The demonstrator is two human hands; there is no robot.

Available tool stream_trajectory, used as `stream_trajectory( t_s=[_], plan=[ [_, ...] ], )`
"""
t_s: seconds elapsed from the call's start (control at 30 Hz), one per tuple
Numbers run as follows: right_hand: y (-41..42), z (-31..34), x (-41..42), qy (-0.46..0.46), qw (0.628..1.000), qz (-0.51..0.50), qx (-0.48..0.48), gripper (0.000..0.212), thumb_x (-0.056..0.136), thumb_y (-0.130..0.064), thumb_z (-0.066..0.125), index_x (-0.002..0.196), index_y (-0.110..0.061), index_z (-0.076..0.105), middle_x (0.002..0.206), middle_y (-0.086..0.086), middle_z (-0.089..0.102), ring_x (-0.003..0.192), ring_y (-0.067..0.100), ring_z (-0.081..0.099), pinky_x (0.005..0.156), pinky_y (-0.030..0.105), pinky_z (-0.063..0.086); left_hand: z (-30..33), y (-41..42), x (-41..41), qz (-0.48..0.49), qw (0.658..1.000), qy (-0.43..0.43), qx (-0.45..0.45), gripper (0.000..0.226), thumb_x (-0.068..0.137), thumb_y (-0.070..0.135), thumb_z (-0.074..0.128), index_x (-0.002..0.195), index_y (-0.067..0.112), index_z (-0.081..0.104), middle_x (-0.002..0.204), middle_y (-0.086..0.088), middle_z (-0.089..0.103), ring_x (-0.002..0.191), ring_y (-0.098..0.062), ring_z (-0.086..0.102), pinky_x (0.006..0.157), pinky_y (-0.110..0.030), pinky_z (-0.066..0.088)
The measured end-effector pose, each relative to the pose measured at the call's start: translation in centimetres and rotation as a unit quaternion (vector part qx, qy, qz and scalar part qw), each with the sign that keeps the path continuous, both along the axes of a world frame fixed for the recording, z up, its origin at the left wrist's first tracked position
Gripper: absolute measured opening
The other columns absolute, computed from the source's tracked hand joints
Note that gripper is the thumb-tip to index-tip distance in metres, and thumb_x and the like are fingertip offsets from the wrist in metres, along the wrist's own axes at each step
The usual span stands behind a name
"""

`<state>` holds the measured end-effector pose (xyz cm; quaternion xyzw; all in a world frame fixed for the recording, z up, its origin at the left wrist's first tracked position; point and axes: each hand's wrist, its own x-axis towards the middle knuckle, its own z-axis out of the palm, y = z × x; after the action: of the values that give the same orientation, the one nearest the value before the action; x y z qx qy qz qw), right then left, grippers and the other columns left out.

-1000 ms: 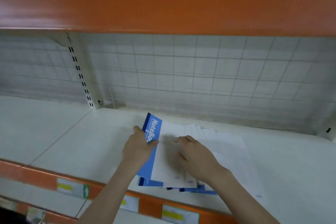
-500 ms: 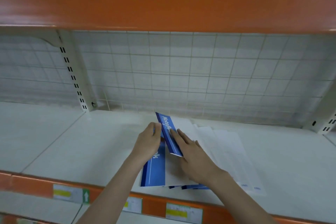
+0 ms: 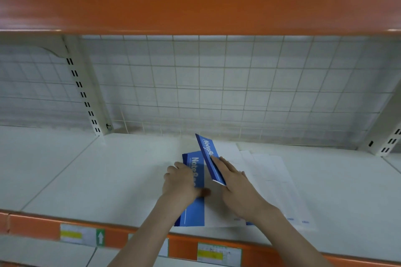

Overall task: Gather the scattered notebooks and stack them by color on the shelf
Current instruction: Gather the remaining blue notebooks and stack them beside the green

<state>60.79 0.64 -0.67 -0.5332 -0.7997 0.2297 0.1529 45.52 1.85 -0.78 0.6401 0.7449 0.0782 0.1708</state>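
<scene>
Left hand (image 3: 180, 182) lies fingers loosely bent on the flat blue notebook (image 3: 195, 208) on the white shelf (image 3: 86, 180) — grip unclear. Right hand (image 3: 236, 186), fingers straight, props a tilted blue notebook (image 3: 209, 157) on edge — white sheets (image 3: 271, 180) just right of those fingers.
</scene>
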Motion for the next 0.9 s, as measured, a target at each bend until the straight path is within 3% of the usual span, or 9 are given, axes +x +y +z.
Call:
stream_trajectory(
  t_s=[0.13,0.27,0.37,0.43,0.57,0.63,0.73,0.83,0.9],
  plan=[
    [-0.6,0.2,0.2,0.010,1.000,0.007,-0.001,0.072,0.093,-0.004,0.035,0.151,-0.032,0.005,0.159,-0.007,0.008,0.145,0.014,0.012,0.118,0.044,0.014,-0.3,0.5,0.5,0.026,0.993,-0.103,0.045,0.061,0.075,0.035,0.077,0.117,0.009,0.041,0.112,-0.007,0.056,0.099,-0.024,0.059,0.075,-0.028,0.049],
    [-0.8,0.6,0.5,0.029,1.000,0.002,0.000,0.065,0.096,-0.013,0.036,0.151,-0.032,0.009,0.158,-0.009,0.012,0.142,0.015,0.020,0.115,0.047,0.019,0.0,1.4,0.4,0.040,0.965,-0.236,0.108,0.020,0.093,0.016,0.053,0.103,0.005,0.038,0.103,-0.013,0.061,0.077,-0.021,0.060,0.059,-0.028,0.047],
    [-1.3,0.4,0.0,-0.014,1.000,0.028,0.003,0.062,0.098,-0.052,0.030,0.151,-0.036,0.003,0.159,-0.010,0.008,0.145,0.013,0.012,0.117,0.049,0.012,0.5,2.0,0.6,0.086,0.891,-0.442,0.067,0.021,0.097,0.012,0.041,0.111,-0.002,0.049,0.103,-0.020,0.063,0.080,-0.024,0.063,0.059,-0.029,0.048],
    [-1.7,0.3,-0.3,-0.030,0.999,0.025,-0.018,0.081,0.084,-0.076,0.023,0.150,-0.039,-0.004,0.160,-0.011,-0.003,0.147,0.012,-0.002,0.118,0.050,0.002,0.4,2.3,0.8,0.115,0.863,-0.487,0.067,0.023,0.098,0.014,0.038,0.114,0.002,0.050,0.104,-0.019,0.063,0.085,-0.028,0.065,0.061,-0.031,0.050],
    [-1.6,0.1,-0.5,-0.038,0.999,0.024,-0.008,0.099,0.074,-0.082,0.038,0.149,-0.039,-0.009,0.159,-0.014,-0.010,0.146,0.011,-0.008,0.118,0.051,-0.002,0.2,2.2,1.2,0.132,0.836,-0.528,0.077,0.022,0.100,0.016,0.036,0.119,0.009,0.046,0.104,-0.013,0.062,0.088,-0.026,0.064,0.065,-0.033,0.052],
    [-1.5,-0.3,-0.4,-0.061,0.998,0.025,0.010,0.094,0.084,-0.066,0.049,0.150,-0.036,-0.010,0.159,-0.011,-0.010,0.146,0.013,-0.008,0.118,0.050,0.001,0.0,2.3,1.3,0.120,0.838,-0.527,0.071,0.022,0.101,0.018,0.036,0.119,0.010,0.046,0.105,-0.012,0.061,0.089,-0.025,0.063,0.072,-0.038,0.054],
    [-1.2,-0.8,-0.3,-0.058,0.998,0.003,0.038,0.073,0.096,-0.026,0.043,0.152,-0.030,-0.003,0.160,-0.006,0.000,0.147,0.016,0.002,0.118,0.047,0.013,0.1,2.3,1.0,0.080,0.861,-0.498,0.070,0.025,0.103,0.022,0.030,0.110,0.010,0.051,0.108,-0.014,0.062,0.088,-0.023,0.062,0.073,-0.035,0.053],
    [-0.6,-0.6,-0.2,0.005,0.999,-0.028,0.036,0.062,0.098,-0.019,0.038,0.152,-0.027,0.009,0.158,-0.006,0.015,0.143,0.013,0.018,0.116,0.045,0.020,-0.4,2.2,0.0,0.015,0.960,-0.247,0.130,0.026,0.102,0.025,0.032,0.110,0.013,0.054,0.112,-0.011,0.060,0.095,-0.022,0.057,0.078,-0.030,0.044],
    [-0.5,-0.5,-0.3,0.027,0.999,-0.034,0.030,0.060,0.099,-0.019,0.038,0.152,-0.026,0.011,0.156,-0.007,0.018,0.141,0.013,0.022,0.115,0.047,0.021,-0.9,1.9,-0.4,-0.011,0.988,-0.109,0.112,0.028,0.098,0.027,0.043,0.120,0.011,0.047,0.117,-0.014,0.054,0.108,-0.028,0.049,0.082,-0.031,0.038]
  ],
)
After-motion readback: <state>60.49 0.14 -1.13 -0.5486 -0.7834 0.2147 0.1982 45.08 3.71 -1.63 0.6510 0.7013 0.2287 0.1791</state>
